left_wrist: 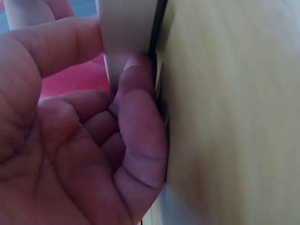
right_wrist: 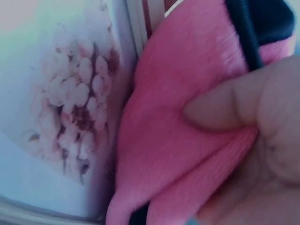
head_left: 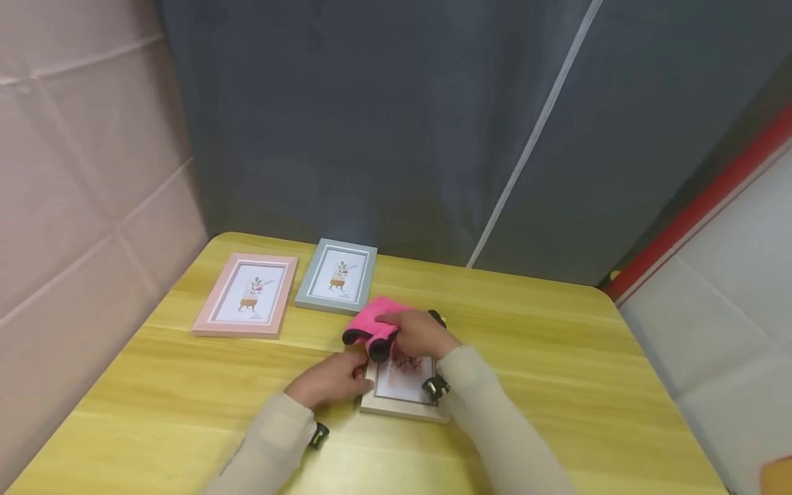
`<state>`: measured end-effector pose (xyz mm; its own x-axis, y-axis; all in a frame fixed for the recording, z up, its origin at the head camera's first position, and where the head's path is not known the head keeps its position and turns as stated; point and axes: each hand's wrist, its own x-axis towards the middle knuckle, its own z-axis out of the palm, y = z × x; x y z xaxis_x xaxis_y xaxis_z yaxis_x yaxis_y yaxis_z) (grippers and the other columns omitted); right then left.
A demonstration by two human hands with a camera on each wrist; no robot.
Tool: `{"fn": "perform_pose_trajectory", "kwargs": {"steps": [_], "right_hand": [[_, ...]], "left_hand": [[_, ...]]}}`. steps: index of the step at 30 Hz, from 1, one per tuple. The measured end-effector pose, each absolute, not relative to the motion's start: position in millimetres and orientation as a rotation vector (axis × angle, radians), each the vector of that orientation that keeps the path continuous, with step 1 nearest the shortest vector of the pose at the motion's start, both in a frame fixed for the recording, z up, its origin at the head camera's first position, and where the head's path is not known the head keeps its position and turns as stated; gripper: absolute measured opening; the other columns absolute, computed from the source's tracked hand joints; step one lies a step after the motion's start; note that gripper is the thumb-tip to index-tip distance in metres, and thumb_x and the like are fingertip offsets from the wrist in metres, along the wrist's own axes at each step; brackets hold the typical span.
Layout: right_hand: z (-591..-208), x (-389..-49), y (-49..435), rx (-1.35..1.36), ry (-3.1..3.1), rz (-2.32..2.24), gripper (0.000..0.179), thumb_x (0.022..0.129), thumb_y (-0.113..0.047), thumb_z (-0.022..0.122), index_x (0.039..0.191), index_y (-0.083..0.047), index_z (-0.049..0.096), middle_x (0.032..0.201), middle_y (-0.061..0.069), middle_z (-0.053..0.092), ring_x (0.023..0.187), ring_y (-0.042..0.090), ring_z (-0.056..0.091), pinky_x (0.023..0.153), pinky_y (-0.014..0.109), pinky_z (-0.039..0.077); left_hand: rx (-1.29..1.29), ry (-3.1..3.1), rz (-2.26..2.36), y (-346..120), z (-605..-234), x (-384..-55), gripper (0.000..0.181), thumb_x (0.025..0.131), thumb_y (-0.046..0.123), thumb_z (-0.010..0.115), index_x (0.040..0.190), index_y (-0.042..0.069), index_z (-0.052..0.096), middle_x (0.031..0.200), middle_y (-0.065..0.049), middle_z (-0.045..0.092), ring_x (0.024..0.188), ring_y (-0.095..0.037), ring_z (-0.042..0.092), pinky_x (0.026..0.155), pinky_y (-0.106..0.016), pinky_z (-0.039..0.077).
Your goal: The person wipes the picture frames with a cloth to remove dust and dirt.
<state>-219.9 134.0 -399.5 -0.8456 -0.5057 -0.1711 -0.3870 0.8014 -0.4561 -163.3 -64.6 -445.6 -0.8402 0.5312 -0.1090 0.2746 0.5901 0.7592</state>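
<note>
A light-coloured picture frame [head_left: 403,407] with a pinkish blossom print lies on the table in front of the person. At its left side the left hand [head_left: 331,378] grips the edge; in the left wrist view the thumb and curled fingers [left_wrist: 140,122] hold the frame's side [left_wrist: 126,33] close to the wood. The right hand [head_left: 423,332] holds a bunched pink cloth [head_left: 373,317] with black trim over the upper part of the frame. In the right wrist view the thumb presses into the cloth [right_wrist: 173,108] right beside the blossom print [right_wrist: 79,98].
A pink picture frame [head_left: 287,292] and a grey-blue one [head_left: 366,275] lie at the table's back left, both showing a potted-plant print. The yellow wood-grain table [head_left: 544,385] meets a dark curtain [head_left: 346,124] at the back. White panels stand at both sides.
</note>
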Motion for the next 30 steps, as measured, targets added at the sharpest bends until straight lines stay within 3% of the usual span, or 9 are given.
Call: {"fn": "perform_pose_trajectory", "kwargs": {"steps": [5, 10, 13, 17, 21, 23, 27, 28, 30], "right_hand": [[-399, -212, 156, -0.721, 2.715, -0.692, 0.048, 0.091, 0.005, 0.053, 0.131, -0.018, 0.066, 0.124, -0.001, 0.067, 0.115, 0.021, 0.060, 0.102, 0.040, 0.046], [-388, -198, 190, -0.620, 2.969, -0.505, 0.030, 0.082, 0.009, 0.062, 0.091, -0.018, 0.070, 0.082, -0.003, 0.065, 0.078, 0.018, 0.061, 0.078, 0.037, 0.053], [-391, -194, 201, -0.564, 3.038, -0.289, 0.026, 0.082, 0.008, 0.066, 0.080, -0.018, 0.064, 0.072, -0.004, 0.059, 0.070, 0.017, 0.056, 0.071, 0.036, 0.050], [-402, -194, 191, -0.594, 3.043, -0.069, 0.018, 0.085, 0.001, 0.068, 0.088, -0.016, 0.069, 0.081, 0.001, 0.068, 0.083, 0.025, 0.061, 0.085, 0.045, 0.049], [-407, -201, 170, -0.694, 2.992, -0.172, 0.027, 0.085, 0.004, 0.063, 0.101, -0.015, 0.074, 0.096, 0.004, 0.072, 0.104, 0.031, 0.062, 0.098, 0.049, 0.045], [-407, -206, 164, -0.750, 2.902, -0.363, 0.037, 0.084, 0.009, 0.059, 0.110, -0.014, 0.074, 0.105, 0.003, 0.072, 0.108, 0.028, 0.062, 0.100, 0.044, 0.046], [-408, -216, 156, -0.705, 2.680, -0.688, 0.047, 0.086, 0.011, 0.053, 0.119, -0.017, 0.073, 0.109, -0.002, 0.069, 0.097, 0.020, 0.062, 0.091, 0.037, 0.049], [-408, -217, 155, -0.668, 2.640, -0.732, 0.048, 0.087, 0.009, 0.053, 0.120, -0.019, 0.072, 0.106, -0.004, 0.069, 0.092, 0.018, 0.061, 0.087, 0.035, 0.050], [-408, -218, 154, -0.592, 2.571, -0.815, 0.049, 0.089, 0.006, 0.052, 0.123, -0.024, 0.071, 0.101, -0.005, 0.067, 0.083, 0.018, 0.062, 0.080, 0.036, 0.051]], "left_hand": [[0.652, 2.526, 1.078, -60, -445, -162, 0.032, 0.086, 0.017, 0.069, 0.114, 0.002, 0.065, 0.085, -0.004, 0.062, 0.073, -0.020, 0.054, 0.071, -0.040, 0.048], [0.584, 2.503, 1.061, -59, -439, -159, 0.052, 0.090, 0.020, 0.068, 0.132, -0.008, 0.058, 0.110, -0.017, 0.067, 0.082, -0.024, 0.059, 0.084, -0.049, 0.052], [0.556, 2.469, 1.077, -62, -439, -159, 0.057, 0.092, 0.021, 0.067, 0.139, -0.007, 0.051, 0.088, -0.011, 0.066, 0.064, -0.017, 0.054, 0.069, -0.042, 0.052], [0.538, 2.420, 1.119, -67, -442, -161, 0.063, 0.092, 0.023, 0.068, 0.142, -0.008, 0.046, 0.060, 0.002, 0.048, 0.047, -0.010, 0.042, 0.048, -0.031, 0.042], [0.508, 2.379, 1.167, -69, -442, -161, 0.062, 0.092, 0.022, 0.070, 0.142, -0.007, 0.048, 0.058, 0.002, 0.050, 0.046, -0.010, 0.043, 0.045, -0.028, 0.039], [0.499, 2.367, 1.177, -70, -441, -161, 0.047, 0.091, 0.022, 0.071, 0.128, -0.006, 0.060, 0.060, 0.001, 0.054, 0.048, -0.010, 0.045, 0.046, -0.028, 0.040], [0.494, 2.358, 1.173, -70, -440, -160, 0.021, 0.091, 0.022, 0.072, 0.097, 0.003, 0.067, 0.063, -0.002, 0.060, 0.051, -0.012, 0.049, 0.051, -0.031, 0.043], [0.492, 2.354, 1.170, -70, -440, -160, 0.020, 0.091, 0.023, 0.072, 0.095, 0.004, 0.067, 0.064, -0.003, 0.061, 0.052, -0.012, 0.050, 0.052, -0.031, 0.043], [0.478, 2.344, 1.170, -69, -440, -159, 0.030, 0.091, 0.023, 0.072, 0.110, 0.000, 0.067, 0.063, -0.003, 0.062, 0.051, -0.012, 0.049, 0.053, -0.032, 0.042]]}}
